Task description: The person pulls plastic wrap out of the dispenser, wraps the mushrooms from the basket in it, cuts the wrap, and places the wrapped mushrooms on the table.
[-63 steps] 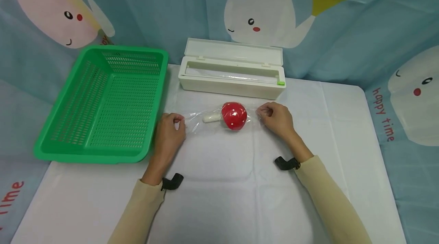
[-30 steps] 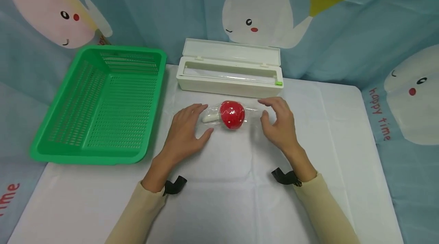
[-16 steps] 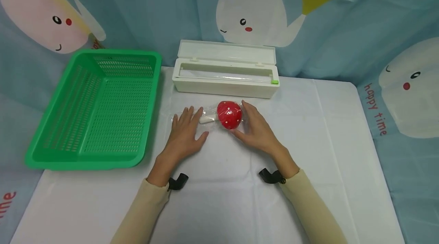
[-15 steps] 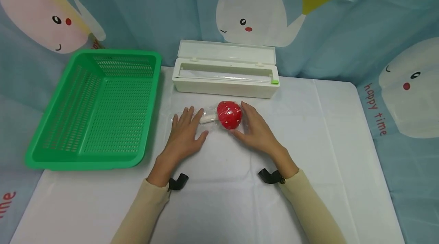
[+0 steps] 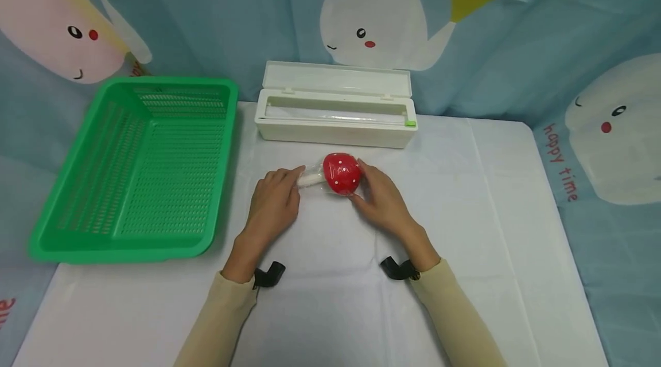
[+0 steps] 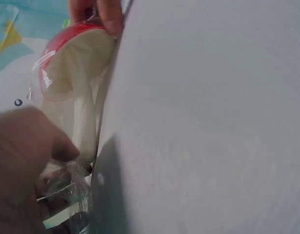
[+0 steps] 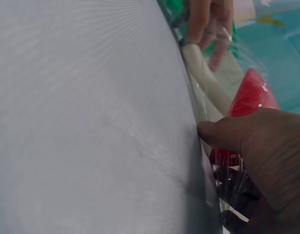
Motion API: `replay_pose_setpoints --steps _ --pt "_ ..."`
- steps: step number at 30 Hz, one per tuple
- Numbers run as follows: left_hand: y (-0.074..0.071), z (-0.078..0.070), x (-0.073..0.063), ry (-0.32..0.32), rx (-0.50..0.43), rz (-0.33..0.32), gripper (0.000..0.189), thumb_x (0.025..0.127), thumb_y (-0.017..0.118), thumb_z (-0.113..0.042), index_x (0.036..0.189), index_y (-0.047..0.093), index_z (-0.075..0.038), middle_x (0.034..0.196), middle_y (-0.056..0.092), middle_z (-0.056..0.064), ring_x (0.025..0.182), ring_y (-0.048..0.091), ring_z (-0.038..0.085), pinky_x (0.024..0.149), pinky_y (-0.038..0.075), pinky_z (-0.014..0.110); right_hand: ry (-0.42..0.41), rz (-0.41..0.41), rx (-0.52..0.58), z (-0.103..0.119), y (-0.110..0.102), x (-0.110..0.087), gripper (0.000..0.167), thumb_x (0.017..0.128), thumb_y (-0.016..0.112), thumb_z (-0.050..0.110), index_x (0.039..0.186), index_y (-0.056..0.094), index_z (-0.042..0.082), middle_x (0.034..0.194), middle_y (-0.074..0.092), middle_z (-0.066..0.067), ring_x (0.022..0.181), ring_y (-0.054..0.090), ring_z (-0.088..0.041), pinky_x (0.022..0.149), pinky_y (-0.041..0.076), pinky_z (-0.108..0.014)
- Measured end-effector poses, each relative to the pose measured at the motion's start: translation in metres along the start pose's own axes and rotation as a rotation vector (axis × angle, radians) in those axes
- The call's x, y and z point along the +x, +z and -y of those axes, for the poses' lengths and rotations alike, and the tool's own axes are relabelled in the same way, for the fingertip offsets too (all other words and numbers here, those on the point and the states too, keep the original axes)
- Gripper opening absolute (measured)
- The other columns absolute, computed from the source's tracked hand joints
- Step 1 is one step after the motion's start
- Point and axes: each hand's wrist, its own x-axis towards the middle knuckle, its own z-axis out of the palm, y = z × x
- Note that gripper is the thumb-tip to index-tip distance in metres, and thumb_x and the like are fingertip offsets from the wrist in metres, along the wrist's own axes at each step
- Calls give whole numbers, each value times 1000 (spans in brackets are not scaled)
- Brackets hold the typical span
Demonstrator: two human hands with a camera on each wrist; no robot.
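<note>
A toy mushroom point(image 5: 342, 174) lies on the table wrapped in clear cling film, its red cap dotted white and its pale stem point(image 7: 208, 83) pointing left. My left hand point(image 5: 272, 202) is at the stem's end, where thumb and fingers pinch the gathered film point(image 6: 79, 190). At the cap's right side my right hand point(image 5: 382, 198) holds the mushroom, thumb at the near rim and fingers along the far side. Film bunches under that thumb point(image 7: 220, 134) in the right wrist view. In the left wrist view the cap's cream underside point(image 6: 89, 48) shows through the film.
A long white cling film dispenser point(image 5: 335, 135) stands behind the mushroom, lid up, roll inside, with a green slider point(image 5: 410, 123). A green plastic basket point(image 5: 221, 183) sits at the left. The white-covered table point(image 5: 320, 309) meets a blue whale-print curtain point(image 5: 206, 11).
Earlier the hands held the film's two ends stretched apart. They let go and moved inward; the right hand came to the cap, and the left hand's spread fingers have now curled in at the stem end.
</note>
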Motion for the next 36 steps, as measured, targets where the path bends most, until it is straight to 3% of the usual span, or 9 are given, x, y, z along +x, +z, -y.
replay_pose_setpoints --steps 3,7,13,18,20,25,30,34,36 --pt "-1 -3 1 -33 -48 26 59 98 60 -17 156 50 -11 125 71 13 116 62 36 96 47 53 -9 -10 10 1 -1 0 86 90 81 18 162 37 4 152 59 -17 140 57 -35 120 48 -55" --pt "-2 -6 2 -67 -116 66 61 105 58 -34 162 43 -17 120 69 10 112 61 32 100 43 54 -40 -47 29 0 -2 -1 84 93 76 12 164 32 2 155 55 -19 143 55 -35 120 48 -53" --pt "0 -8 4 -86 -192 16 42 111 55 -29 151 58 -19 111 74 12 99 66 31 93 47 51 -46 -72 44 0 -3 -2 80 95 71 7 165 31 7 146 58 -19 133 63 -33 109 57 -50" --pt "2 -10 5 -110 -261 -41 26 106 65 -20 130 75 -17 106 74 11 84 67 27 71 49 39 -54 -64 59 2 -1 -2 78 96 68 3 165 32 8 150 54 -19 135 62 -34 111 56 -52" --pt "3 -11 5 -110 -283 -44 24 105 67 -17 127 77 -15 108 72 11 87 68 26 70 50 37 -65 -70 47 3 0 -2 79 97 66 3 166 30 9 151 54 -19 136 62 -34 111 56 -51" --pt "7 -14 5 -97 -311 -77 37 100 70 -7 137 69 -14 123 68 12 101 71 27 77 56 40 -76 -96 37 7 3 -1 81 98 65 5 168 28 18 152 55 -16 133 65 -33 103 61 -49" --pt "9 -14 3 -70 -314 -104 33 99 65 -2 129 75 -12 123 72 12 97 70 26 72 53 35 -61 -119 126 11 8 0 77 97 64 -1 166 35 20 153 51 -16 131 63 -33 96 64 -46" --pt "6 -16 0 -79 -355 -40 32 99 61 -8 127 77 -10 127 74 10 106 72 27 79 56 39 -46 -135 228 12 10 0 76 95 62 -7 164 38 12 153 51 -20 141 56 -35 101 62 -49" --pt "2 -16 -1 -89 -397 20 33 101 60 -12 129 75 -8 132 72 9 117 70 29 91 58 46 -24 -130 284 12 9 -1 75 94 62 -7 163 39 9 153 52 -20 142 56 -36 101 62 -50"
